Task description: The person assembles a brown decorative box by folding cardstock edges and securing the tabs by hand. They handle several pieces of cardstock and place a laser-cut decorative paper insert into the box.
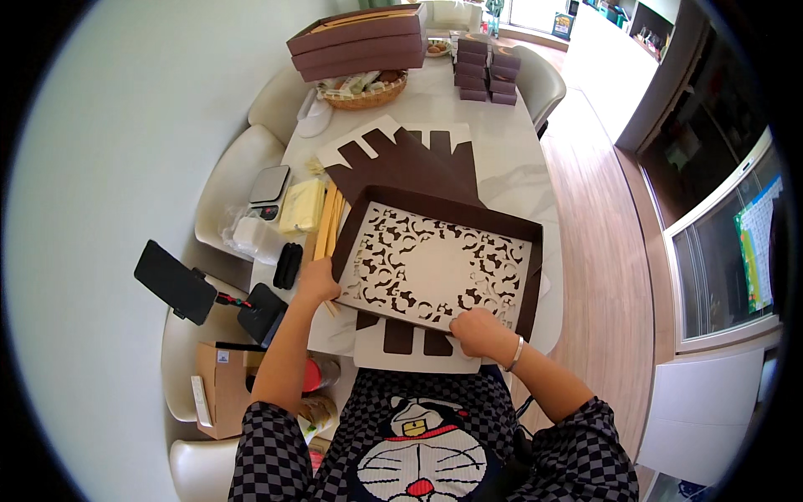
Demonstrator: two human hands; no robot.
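Both of my hands hold a shallow dark-brown cardboard box tray (507, 219), tilted a little over the table. Its inside face is a white panel (437, 264) with a scrolling cut-out pattern around a plain round middle. My left hand (318, 280) is closed on the tray's near left corner. Along the near wall, my right hand (483, 332) is closed with its fingers over the edge. Flat brown-and-white cardboard blanks with slotted ends lie under and beyond the tray; one blank (401, 167) shows at the far side, another (393, 357) at the near side.
Left of the tray are wooden strips (329, 219), a yellow pack (302, 206), a kitchen scale (270, 184) and a black phone on a stand (176, 282). Farther off stand a wicker basket (365, 98), large brown boxes (360, 46) and stacked small purple boxes (473, 71).
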